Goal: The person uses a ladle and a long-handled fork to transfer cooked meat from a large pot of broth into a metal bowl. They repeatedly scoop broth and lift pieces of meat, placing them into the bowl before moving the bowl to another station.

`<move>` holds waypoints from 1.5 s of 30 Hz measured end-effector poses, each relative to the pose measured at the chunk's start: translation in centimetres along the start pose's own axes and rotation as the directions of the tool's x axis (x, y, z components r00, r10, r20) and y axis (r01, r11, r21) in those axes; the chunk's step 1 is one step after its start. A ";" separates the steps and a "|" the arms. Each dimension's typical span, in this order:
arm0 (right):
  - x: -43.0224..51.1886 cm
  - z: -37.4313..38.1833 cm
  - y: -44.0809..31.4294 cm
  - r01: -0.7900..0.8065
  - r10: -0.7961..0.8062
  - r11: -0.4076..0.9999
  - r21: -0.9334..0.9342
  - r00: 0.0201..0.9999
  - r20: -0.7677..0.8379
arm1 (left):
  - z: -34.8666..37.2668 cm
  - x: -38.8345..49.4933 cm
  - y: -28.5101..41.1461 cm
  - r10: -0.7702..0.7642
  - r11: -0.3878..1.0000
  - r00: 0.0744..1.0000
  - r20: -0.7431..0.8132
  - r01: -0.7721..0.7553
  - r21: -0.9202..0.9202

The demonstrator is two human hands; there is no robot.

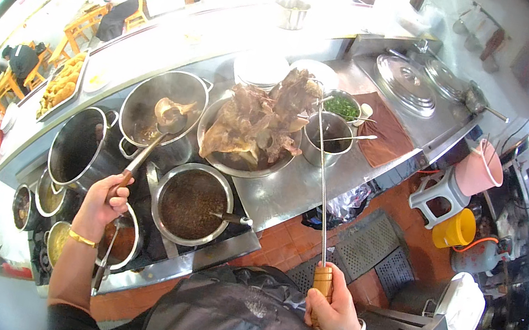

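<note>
My left hand [103,202] grips the wooden handle of a metal ladle [140,157]. Its bowl holds a pale piece of meat or bone [171,111] over a steaming steel pot [136,91]. My right hand [334,305] is closed round the wooden handle of a long metal skewer-like tool [323,196], which points away from me. The tool's far end is beside a large heap of cooked meat [251,121], piled above the rim of a steel bowl [263,171]; whether it touches the meat I cannot tell. Nearer me stands a pot of dark brown sauce [192,205].
A tall dark pot [76,146] and several smaller pots stand at the left. Right of the meat are chopped greens [341,106], a pot with a spoon [327,139] and a brown cloth [388,133]. A grey stool [440,194] stands on the floor. People sit beyond the counter.
</note>
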State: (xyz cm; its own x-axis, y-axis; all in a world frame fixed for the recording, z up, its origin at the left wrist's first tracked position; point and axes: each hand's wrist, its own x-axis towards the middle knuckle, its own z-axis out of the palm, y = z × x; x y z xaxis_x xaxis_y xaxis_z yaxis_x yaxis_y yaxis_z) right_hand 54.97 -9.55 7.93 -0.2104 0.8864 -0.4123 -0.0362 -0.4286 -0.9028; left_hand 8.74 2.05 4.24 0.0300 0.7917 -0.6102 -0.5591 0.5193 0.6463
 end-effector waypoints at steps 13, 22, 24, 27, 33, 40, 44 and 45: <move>-1.5 2.0 1.5 0.095 -0.168 0.727 -0.680 0.985 -0.042 | -1.0 1.3 1.6 -0.033 0.999 0.999 0.010 0.032 0.044; 0.2 2.4 2.8 0.112 -0.243 0.481 -0.870 0.970 -0.010 | -1.4 1.6 2.2 -0.050 0.997 0.999 0.018 0.049 0.058; -0.4 2.0 2.2 0.111 -0.238 0.451 -0.886 0.971 0.001 | -1.5 1.6 2.3 -0.058 0.997 0.997 0.047 0.055 0.062; 0.3 1.4 1.4 0.166 -0.274 0.402 -0.900 0.960 0.055 | -1.6 1.5 2.2 -0.042 0.997 0.999 0.033 0.040 0.073; -0.5 1.2 0.5 0.114 -0.195 0.396 -0.911 0.980 0.038 | -1.6 1.6 2.5 -0.064 0.997 0.997 0.041 0.062 0.037; 0.3 -0.9 0.1 0.125 -0.353 0.459 -0.880 0.934 -0.052 | -1.7 1.4 2.2 -0.037 0.999 0.999 0.014 0.036 0.040; 0.4 -1.3 0.4 0.149 -0.401 0.539 -0.829 0.911 -0.098 | -1.8 1.4 2.3 -0.050 0.998 0.998 0.028 0.048 0.039; 0.5 -1.3 0.5 0.177 -0.427 0.560 -0.809 0.899 -0.098 | -1.8 1.4 2.3 -0.046 0.998 0.999 0.018 0.046 0.041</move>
State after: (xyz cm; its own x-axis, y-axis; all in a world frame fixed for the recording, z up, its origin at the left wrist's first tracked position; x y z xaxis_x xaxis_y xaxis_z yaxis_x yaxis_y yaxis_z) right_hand 56.10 -9.15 7.12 -0.0777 0.9970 0.0023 0.7331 0.0588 -0.6776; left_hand 6.00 3.77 4.00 0.0709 0.7725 -0.6310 -0.5226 0.5676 0.6361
